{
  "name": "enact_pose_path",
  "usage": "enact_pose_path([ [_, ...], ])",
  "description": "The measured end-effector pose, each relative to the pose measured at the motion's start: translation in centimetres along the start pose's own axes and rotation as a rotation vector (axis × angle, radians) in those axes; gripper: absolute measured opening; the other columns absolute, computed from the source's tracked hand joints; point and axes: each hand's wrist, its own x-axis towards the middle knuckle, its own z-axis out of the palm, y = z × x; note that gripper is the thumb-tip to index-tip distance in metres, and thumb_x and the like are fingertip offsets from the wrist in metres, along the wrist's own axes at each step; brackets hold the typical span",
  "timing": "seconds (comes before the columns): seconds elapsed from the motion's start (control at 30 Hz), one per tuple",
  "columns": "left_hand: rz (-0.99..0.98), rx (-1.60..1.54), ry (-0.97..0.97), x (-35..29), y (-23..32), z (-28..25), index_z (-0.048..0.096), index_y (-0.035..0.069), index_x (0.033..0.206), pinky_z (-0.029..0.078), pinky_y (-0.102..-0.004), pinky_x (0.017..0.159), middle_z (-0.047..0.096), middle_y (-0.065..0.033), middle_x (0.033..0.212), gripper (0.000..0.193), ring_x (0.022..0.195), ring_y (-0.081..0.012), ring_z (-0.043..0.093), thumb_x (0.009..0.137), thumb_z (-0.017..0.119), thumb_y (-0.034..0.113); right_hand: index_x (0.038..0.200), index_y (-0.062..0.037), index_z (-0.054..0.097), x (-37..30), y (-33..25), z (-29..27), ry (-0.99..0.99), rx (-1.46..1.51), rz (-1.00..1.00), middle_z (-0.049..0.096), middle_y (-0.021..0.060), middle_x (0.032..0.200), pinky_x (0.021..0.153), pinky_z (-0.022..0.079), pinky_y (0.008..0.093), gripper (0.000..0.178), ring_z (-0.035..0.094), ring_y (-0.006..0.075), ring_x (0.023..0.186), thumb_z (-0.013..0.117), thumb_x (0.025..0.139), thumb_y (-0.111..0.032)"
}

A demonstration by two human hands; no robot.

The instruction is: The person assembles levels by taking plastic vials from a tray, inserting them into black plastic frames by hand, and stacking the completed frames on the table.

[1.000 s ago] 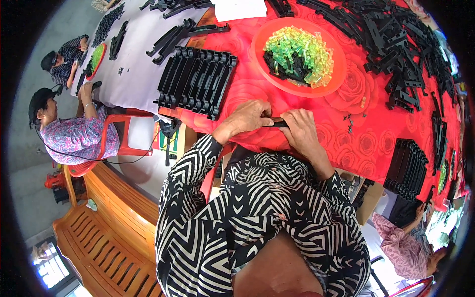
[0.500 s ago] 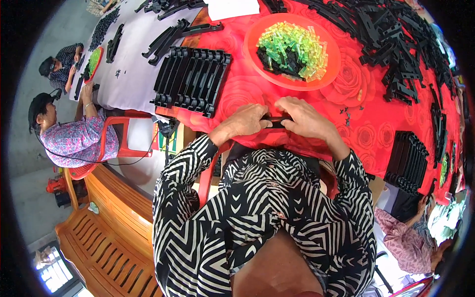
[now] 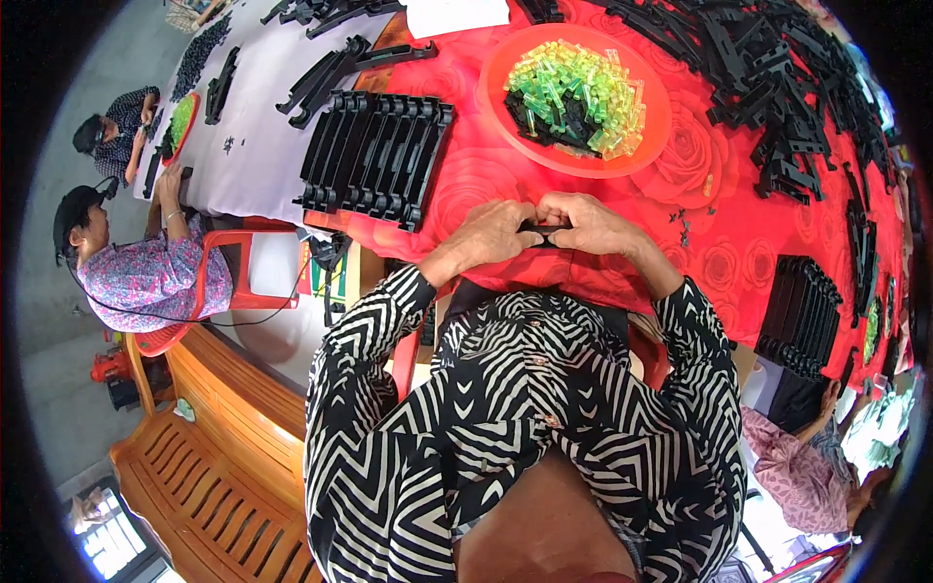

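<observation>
Both my hands meet at the near edge of the red flowered tablecloth. My left hand (image 3: 496, 233) and my right hand (image 3: 588, 224) close around a black plastic part (image 3: 544, 233), thumbs pressed along its near side. Most of that part is hidden by my fingers. Beyond my hands stands a red-orange bowl (image 3: 632, 160) with yellow-green clear plastic pieces (image 3: 573, 83) and small black pieces (image 3: 575, 126) in it. Left of my hands lies a neat row of long black plastic parts (image 3: 374, 155).
A heap of long black parts (image 3: 768, 97) covers the far right of the table, with a stacked row (image 3: 802, 316) nearer. Tiny black bits (image 3: 682, 228) lie on the cloth. Two people (image 3: 136, 253) work at the left, by a red chair (image 3: 248, 248) and wooden bench (image 3: 214, 466).
My hands have drawn closer together around the black part, and less of it shows. My left hand has shifted slightly right. The bowl and the rows of parts stay put.
</observation>
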Motion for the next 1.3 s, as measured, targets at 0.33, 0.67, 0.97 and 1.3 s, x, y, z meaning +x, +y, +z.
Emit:
enact_pose_path([
  [0.33,-0.009,0.015,0.02,0.2,0.3,0.1,0.066,0.002,0.1,0.048,-0.0461,0.078,0.067,-0.0204,0.088,0.033,0.09,-0.0369,0.064,0.079,0.069,0.027,0.087,-0.0016,0.053,-0.3,0.7,1.0,0.13,-0.036,-0.023,0.046,0.0061,0.065,0.054,0.037,0.0357,0.026,0.045,0.0182,0.06,0.069,0.07,-0.014],
  [0.67,0.197,0.086,0.026,-0.3,-0.5,0.3,0.06,-0.001,0.105,0.047,-0.0506,0.072,0.065,-0.0226,0.081,0.03,0.083,-0.0415,0.062,0.084,0.06,0.021,0.094,-0.0018,0.052,-0.6,0.7,1.4,0.165,-0.119,-0.091,0.04,0.0023,0.068,0.059,0.038,0.0328,0.028,0.042,0.016,0.065,0.068,0.072,-0.007],
  [0.97,0.222,0.235,0.14,-0.3,0.1,1.3,0.057,0.001,0.104,0.047,-0.0515,0.068,0.064,-0.022,0.077,0.027,0.079,-0.0403,0.063,0.083,0.061,0.017,0.088,-0.0012,0.051,-0.4,1.9,1.4,0.197,-0.178,-0.129,0.044,0.0061,0.065,0.053,0.034,0.0375,0.03,0.043,0.0203,0.059,0.07,0.069,-0.015],
  [1.3,0.096,0.235,0.164,-0.3,0.0,0.6,0.057,0.002,0.091,0.045,-0.054,0.067,0.063,-0.0237,0.08,0.019,0.08,-0.0439,0.061,0.084,0.06,0.02,0.1,-0.0015,0.054,-1.3,0.0,1.8,0.455,-0.366,-0.024,0.061,0.0148,0.091,0.072,0.046,0.043,0.037,0.059,0.0324,0.088,0.074,0.073,-0.015],
])
